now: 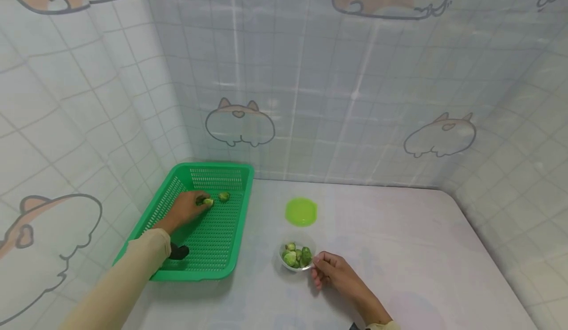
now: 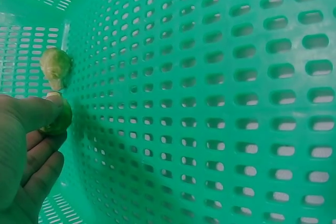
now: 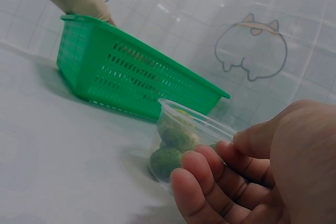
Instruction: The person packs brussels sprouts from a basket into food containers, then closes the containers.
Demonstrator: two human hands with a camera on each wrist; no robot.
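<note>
Inside the green plastic basket, my left hand pinches a Brussels sprout between thumb and fingers. A second Brussels sprout lies on the basket floor just beyond it, near the far end. My right hand pinches the rim of a clear plastic cup between thumb and forefinger, the other fingers loosely curled beside its wall. Several Brussels sprouts sit in that cup, which stands on the white table.
Behind the cup lies a bright green round lid on the table. The basket stands at the left, close to the wall covering with cartoon animals. A dark object shows by the left wrist.
</note>
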